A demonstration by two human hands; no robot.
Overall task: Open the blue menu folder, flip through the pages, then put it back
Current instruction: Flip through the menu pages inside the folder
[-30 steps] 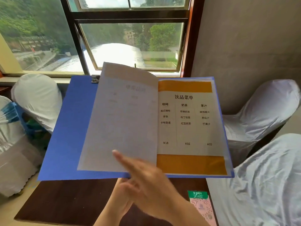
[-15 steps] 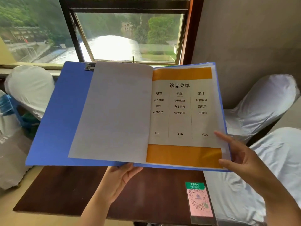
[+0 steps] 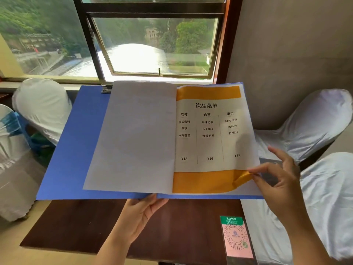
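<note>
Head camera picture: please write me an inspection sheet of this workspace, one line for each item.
Surface: dark wooden table, mostly bare.
Job's things: blue folder held open above the table; menu page with orange bands, lower right corner curled up.
Clutter: pink QR code card lying on the table.
Grippers: left hand supports the folder from below; right hand pinches the page corner.
Cables: nothing seen.
Surroundings: window behind; white-covered chairs on both sides.
</note>
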